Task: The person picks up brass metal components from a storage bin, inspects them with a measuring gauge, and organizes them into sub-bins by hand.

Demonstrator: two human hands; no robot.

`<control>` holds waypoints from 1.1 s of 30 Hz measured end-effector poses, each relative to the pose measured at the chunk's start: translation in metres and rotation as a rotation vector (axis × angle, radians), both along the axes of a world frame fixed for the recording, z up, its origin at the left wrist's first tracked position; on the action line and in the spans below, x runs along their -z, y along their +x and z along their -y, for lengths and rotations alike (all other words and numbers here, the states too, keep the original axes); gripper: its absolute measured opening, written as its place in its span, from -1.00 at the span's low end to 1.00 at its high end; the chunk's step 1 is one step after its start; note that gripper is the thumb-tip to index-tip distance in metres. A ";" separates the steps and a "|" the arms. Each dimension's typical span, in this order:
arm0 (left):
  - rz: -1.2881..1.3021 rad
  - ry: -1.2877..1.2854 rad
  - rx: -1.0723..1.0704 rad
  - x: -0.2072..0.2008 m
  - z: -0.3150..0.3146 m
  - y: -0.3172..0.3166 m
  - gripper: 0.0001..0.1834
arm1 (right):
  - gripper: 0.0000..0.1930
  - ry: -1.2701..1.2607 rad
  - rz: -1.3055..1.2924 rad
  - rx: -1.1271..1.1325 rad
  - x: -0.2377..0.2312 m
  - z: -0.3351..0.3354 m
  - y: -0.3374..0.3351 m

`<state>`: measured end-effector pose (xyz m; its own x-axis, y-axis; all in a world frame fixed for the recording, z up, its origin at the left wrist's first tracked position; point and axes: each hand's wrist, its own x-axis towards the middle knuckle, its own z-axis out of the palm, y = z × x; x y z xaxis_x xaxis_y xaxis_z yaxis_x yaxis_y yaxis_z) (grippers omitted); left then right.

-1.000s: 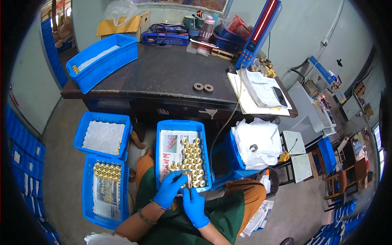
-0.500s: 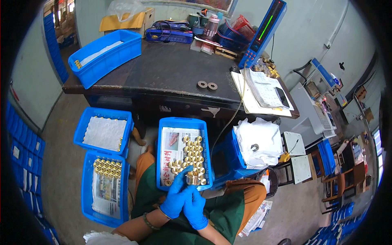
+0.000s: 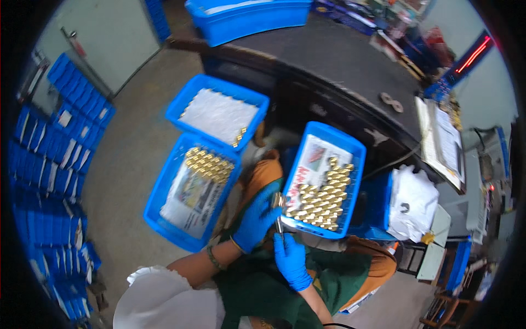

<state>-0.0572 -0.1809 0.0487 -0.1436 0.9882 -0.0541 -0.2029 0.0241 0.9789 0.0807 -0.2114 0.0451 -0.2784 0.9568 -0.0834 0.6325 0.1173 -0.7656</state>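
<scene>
My left hand [image 3: 255, 222], in a blue glove, is closed around a short brass sleeve [image 3: 278, 200]. In my blue-gloved right hand [image 3: 292, 261], just below it, is a slim metal gauge probe [image 3: 279, 225] pointing up at the sleeve. Whether its tip touches the sleeve I cannot tell. Close to the right of both hands, a blue bin [image 3: 356, 183] holds rows of brass sleeves [image 3: 323, 203] on newspaper. To the left, another blue bin [image 3: 155, 205] carries a block of brass sleeves [image 3: 209, 164] at its far end.
Behind that left bin sits a blue bin with a white sheet [image 3: 219, 112]. A dark table [image 3: 334, 55] bears a long blue bin [image 3: 257, 19], two rings [image 3: 391, 102], papers [image 3: 442, 137] and a column display [image 3: 474, 55]. White cloth [image 3: 412, 203] tops bins at right. Stacked blue bins [image 3: 49, 159] line the left.
My view has swung left. My hands, close together around a brass sleeve before, have drawn apart, and the probe now shows between them. The column's light bar has gone from green to red.
</scene>
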 end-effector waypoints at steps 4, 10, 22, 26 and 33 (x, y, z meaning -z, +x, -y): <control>-0.162 -0.036 -0.304 0.038 -0.001 -0.074 -0.48 | -0.77 -0.046 -0.140 0.066 0.017 -0.002 0.004; -1.138 -0.189 -0.133 0.127 0.025 -0.162 -0.29 | -0.77 -0.323 -0.323 0.251 0.014 -0.007 0.012; -1.071 -0.105 -0.243 0.144 0.007 -0.162 -0.30 | -0.75 -0.229 -0.230 0.199 0.018 -0.006 0.012; -1.031 0.299 -0.086 0.035 -0.051 -0.076 -0.60 | -0.75 -0.210 -0.272 0.208 -0.001 -0.010 0.010; -1.602 0.305 0.604 0.076 -0.127 0.054 -0.62 | -0.77 -0.130 -0.315 0.238 -0.004 -0.004 0.022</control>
